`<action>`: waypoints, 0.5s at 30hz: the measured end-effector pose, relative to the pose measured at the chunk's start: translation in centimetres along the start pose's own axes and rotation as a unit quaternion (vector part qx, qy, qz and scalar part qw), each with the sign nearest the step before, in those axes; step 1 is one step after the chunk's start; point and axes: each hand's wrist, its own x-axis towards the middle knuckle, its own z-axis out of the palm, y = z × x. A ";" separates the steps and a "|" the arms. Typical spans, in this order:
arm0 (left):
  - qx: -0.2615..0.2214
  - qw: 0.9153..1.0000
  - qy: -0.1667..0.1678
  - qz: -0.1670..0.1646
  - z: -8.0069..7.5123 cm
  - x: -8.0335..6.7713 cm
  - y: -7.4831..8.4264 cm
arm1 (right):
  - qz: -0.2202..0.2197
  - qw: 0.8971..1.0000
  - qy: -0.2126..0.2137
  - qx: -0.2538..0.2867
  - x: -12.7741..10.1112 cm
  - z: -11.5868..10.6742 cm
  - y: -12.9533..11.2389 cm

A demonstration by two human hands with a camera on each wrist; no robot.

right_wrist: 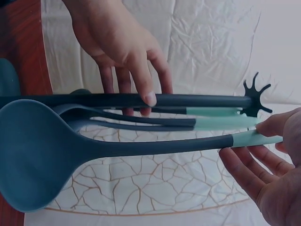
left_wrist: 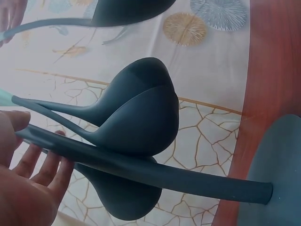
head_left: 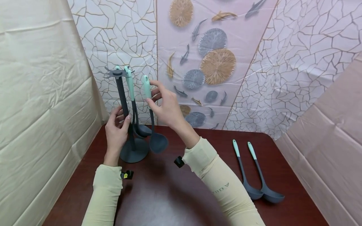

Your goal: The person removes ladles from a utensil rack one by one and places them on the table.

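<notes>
Looks like the step in hand is working one ladle [right_wrist: 160, 148] at the stand [head_left: 134, 157] — going on or coming off, can't tell from one moment. The right hand [head_left: 167, 108] pinches the mint handle [head_left: 147, 88] between thumb and fingers, bowl [head_left: 159, 143] down, just beside the rack and apart from the hooks [head_left: 117, 72]. The left hand [head_left: 116, 133] has thumb and fingers curled round the post [head_left: 121, 94], probably bracing it. I'd say the next move calls for a steady post and a light touch, since other ladles [head_left: 130, 86] hang close by.

No real containers, tbh; the ladle bowls come nearest, and nothing shows in the held one. The left wrist view has three more bowls [left_wrist: 141, 122] bunched round the post. Two loose ladles [head_left: 253, 192] lie on the table [head_left: 158, 201], off to the right — insides hard to make out.
</notes>
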 end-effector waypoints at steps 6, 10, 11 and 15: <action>0.002 1.000 -0.002 -0.007 0.0 -0.1 0.1 | 0.011 1.000 0.013 0.006 -0.4 -1.0 0.4; 0.002 1.000 -0.005 -0.004 0.0 -0.1 0.1 | 0.012 1.000 0.025 0.005 -0.7 -1.7 0.8; 0.003 1.000 -0.005 -0.004 0.0 -0.1 0.1 | 0.013 1.000 0.027 0.004 -0.7 -1.8 0.9; 0.002 1.000 -0.005 -0.004 0.0 0.0 0.1 | 0.010 0.999 0.034 0.004 -0.9 -2.2 1.4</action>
